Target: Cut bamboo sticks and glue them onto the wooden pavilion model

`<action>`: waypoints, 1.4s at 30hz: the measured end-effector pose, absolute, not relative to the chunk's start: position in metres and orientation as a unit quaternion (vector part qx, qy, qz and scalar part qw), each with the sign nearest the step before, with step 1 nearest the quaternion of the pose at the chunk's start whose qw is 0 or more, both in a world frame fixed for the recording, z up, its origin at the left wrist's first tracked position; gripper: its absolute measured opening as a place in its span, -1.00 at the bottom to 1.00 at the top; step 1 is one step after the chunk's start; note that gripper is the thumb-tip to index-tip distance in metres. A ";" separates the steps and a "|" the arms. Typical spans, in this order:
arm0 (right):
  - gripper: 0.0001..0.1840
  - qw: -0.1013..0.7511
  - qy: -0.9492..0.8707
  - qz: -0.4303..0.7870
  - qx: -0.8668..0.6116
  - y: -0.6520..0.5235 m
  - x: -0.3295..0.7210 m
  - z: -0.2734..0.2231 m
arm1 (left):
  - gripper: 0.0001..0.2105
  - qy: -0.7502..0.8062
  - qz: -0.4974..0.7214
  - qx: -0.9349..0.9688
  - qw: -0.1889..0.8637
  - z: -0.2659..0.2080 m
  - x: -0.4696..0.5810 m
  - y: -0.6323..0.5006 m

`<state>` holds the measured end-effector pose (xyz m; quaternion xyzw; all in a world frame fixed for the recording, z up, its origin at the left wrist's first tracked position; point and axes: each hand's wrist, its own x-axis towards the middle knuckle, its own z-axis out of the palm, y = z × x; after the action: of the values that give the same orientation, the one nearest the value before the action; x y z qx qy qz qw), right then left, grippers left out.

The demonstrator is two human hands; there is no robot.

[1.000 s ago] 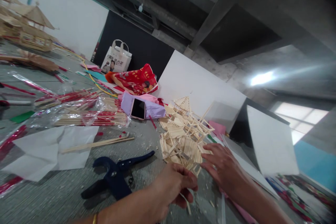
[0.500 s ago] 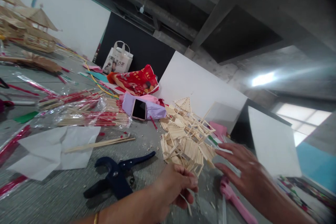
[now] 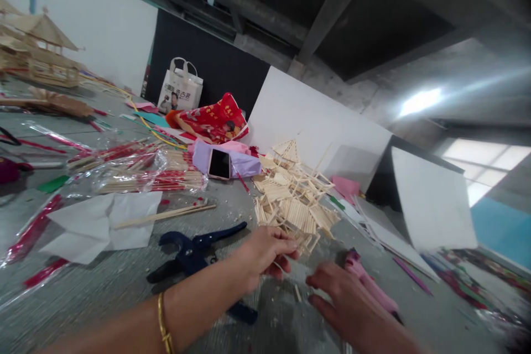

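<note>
My left hand [image 3: 267, 254], a gold bangle on its wrist, is in front of a small wooden-stick model [image 3: 296, 213]. Its thumb and fingers are pressed together; whatever is between them is too small to make out. My right hand [image 3: 342, 298] is lower and to the right, slightly blurred, fingers bent and apart, with nothing visible in them. A pink tool with a rounded handle [image 3: 369, 285] lies beside it, partly hidden. A short stick piece [image 3: 297, 293] shows between the hands. A dark blue cutter [image 3: 188, 251] lies left, partly behind my left forearm.
White paper [image 3: 93, 227] and loose sticks [image 3: 166, 215] lie left, with plastic-wrapped sticks [image 3: 153, 180] behind. A phone [image 3: 219, 164] leans on a purple packet [image 3: 249, 168]. Further back are a red bag [image 3: 215, 121], a white carrier bag [image 3: 182, 88] and a larger stick building [image 3: 53, 63].
My right hand has moved down and left, closer to my left hand, and its fingers have curled. My left hand has shifted slightly up and left, still pinched. The camera view has turned a little.
</note>
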<state>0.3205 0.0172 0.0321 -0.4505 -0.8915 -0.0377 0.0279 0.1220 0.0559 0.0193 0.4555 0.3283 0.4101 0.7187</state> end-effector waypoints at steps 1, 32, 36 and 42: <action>-0.78 0.032 -0.891 -0.023 -0.453 0.019 0.319 0.029 | -0.75 0.337 0.411 0.461 0.710 0.020 0.121 0.057; -0.78 0.126 -0.911 -0.173 -0.352 0.076 0.326 0.094 | -0.78 0.314 0.382 0.463 0.736 0.020 0.122 0.058; -0.78 0.129 -0.913 -0.193 -0.335 0.080 0.328 0.089 | -0.84 0.313 0.374 0.465 0.739 0.021 0.123 0.059; -0.80 0.130 -0.911 -0.205 -0.333 0.084 0.328 0.085 | -0.88 0.318 0.371 0.458 0.743 0.022 0.124 0.058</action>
<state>0.3276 0.0836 0.0849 -0.3327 -0.9113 -0.2050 0.1300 0.1236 0.0575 0.0220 0.4580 0.3181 0.3711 0.7425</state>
